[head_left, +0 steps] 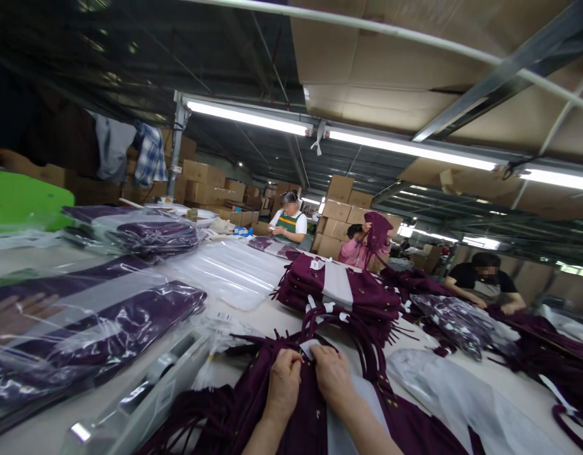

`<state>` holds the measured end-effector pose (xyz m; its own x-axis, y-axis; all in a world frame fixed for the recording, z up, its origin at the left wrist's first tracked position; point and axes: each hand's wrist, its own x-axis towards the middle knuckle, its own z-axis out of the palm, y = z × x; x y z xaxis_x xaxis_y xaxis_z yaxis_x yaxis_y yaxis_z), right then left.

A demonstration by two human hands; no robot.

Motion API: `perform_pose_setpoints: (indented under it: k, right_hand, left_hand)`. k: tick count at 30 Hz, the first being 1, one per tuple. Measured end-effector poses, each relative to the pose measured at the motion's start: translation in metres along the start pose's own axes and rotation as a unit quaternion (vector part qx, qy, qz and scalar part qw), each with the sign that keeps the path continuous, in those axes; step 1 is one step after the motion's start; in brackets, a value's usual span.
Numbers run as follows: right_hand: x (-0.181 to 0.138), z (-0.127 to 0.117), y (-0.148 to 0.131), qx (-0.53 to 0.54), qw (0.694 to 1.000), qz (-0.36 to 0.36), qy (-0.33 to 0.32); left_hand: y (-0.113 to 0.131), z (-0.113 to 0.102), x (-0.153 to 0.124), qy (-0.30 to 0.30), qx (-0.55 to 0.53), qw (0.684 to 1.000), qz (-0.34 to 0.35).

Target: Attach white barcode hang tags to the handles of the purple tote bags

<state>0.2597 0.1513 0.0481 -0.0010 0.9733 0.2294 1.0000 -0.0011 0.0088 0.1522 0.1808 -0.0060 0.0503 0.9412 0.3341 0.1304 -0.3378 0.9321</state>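
My left hand [284,382] is closed, its fingers curled together over a dark purple cloth piece [253,385] with long straps and small metal eyelets. What its fingertips hold is hidden. Beside it, my right hand [333,376] pinches a small white tag [308,349] at the cloth's upper edge. Under my right forearm, a pale sheet [367,395] lies against the purple cloth. Just beyond my hands sits a stack of folded purple cloth pieces [291,287] with a white band [337,284] across it and white tags on its straps.
Plastic-wrapped purple bundles [125,316] lie left, with another person's hand [21,316] on one. A tag gun or dispenser-like grey box [144,385] stands nearby. Clear plastic bags [229,268] lie behind. Several co-workers [291,221] are across the table. A crumpled translucent bag [462,398] is right.
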Motion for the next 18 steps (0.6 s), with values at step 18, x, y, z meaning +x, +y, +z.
perform_pose_setpoints:
  k: [18]
  right_hand:
    - [0.022,-0.001,0.008,0.012,0.995,-0.085,-0.049]
  left_hand:
    - [0.004,0.000,0.000,0.026,-0.036,0.999,-0.019]
